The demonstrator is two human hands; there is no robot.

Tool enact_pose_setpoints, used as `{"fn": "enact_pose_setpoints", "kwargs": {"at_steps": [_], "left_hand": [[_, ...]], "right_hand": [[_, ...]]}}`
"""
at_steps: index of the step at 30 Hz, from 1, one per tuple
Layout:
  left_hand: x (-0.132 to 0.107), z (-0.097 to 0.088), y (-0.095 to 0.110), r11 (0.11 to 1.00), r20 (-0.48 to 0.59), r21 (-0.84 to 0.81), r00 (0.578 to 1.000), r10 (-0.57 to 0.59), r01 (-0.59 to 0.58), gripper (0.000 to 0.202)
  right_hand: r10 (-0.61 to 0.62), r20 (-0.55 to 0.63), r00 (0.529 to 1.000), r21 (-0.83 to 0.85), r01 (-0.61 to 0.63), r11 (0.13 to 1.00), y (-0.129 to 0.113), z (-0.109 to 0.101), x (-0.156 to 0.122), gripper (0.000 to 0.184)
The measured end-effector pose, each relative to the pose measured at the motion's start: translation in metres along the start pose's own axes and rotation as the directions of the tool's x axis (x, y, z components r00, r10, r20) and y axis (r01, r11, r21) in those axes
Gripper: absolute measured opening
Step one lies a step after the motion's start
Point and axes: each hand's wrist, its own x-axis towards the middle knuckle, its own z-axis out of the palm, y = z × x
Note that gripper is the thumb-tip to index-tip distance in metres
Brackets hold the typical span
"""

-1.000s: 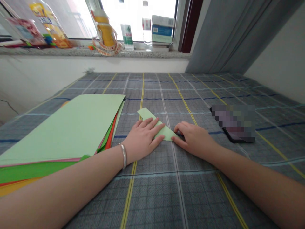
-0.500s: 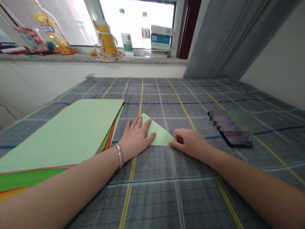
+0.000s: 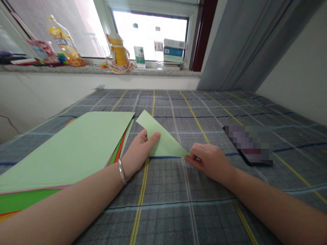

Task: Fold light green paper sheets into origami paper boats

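A light green folded paper (image 3: 163,139), triangular in outline, lies on the grey plaid cloth (image 3: 178,197). My left hand (image 3: 139,151) grips its left edge, thumb on top and fingers curled beneath, lifting that side a little. My right hand (image 3: 208,160) pinches the paper's pointed right corner against the cloth. A silver bangle (image 3: 121,172) circles my left wrist.
A stack of coloured paper sheets (image 3: 68,149), pale green on top, lies to the left. A dark phone (image 3: 251,146) rests at the right. Bottles (image 3: 65,42) and boxes (image 3: 173,51) stand on the windowsill behind. A grey curtain (image 3: 242,44) hangs at the back right.
My left hand went from lying flat on the paper to gripping its left edge, and the paper now shows a larger face. My right hand stays on the right corner.
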Motion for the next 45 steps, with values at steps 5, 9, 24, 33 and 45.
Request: {"fn": "enact_pose_setpoints", "kwargs": {"at_steps": [5, 9, 24, 33, 45], "left_hand": [[-0.008, 0.000, 0.004, 0.963, 0.000, 0.240, 0.992, 0.123, -0.119, 0.035], [-0.013, -0.004, 0.011, 0.747, 0.307, 0.474, 0.882, 0.357, -0.467, 0.022], [-0.016, -0.002, 0.005, 0.176, 0.790, 0.576, 0.599, 0.130, -0.798, 0.063], [-0.026, 0.006, 0.017, 0.236, 0.916, 0.363, 0.391, 0.086, -0.902, 0.059], [-0.028, 0.009, -0.002, 0.035, 0.648, 0.753, 0.749, 0.137, -0.657, 0.050]], "right_hand": [[0.156, -0.038, 0.987, -0.008, -0.156, 0.988, 0.004, -0.001, 0.002, 0.014], [0.356, -0.010, 0.935, 0.071, -0.354, 0.932, 0.007, -0.001, 0.006, 0.006], [0.063, 0.049, 0.997, 0.310, -0.076, 0.948, 0.014, 0.005, 0.005, 0.034], [0.042, 0.075, 0.996, 0.313, -0.063, 0.948, 0.013, 0.003, 0.003, 0.038], [-0.040, 0.059, 0.997, 0.407, 0.013, 0.913, 0.004, -0.006, -0.002, 0.037]]}}
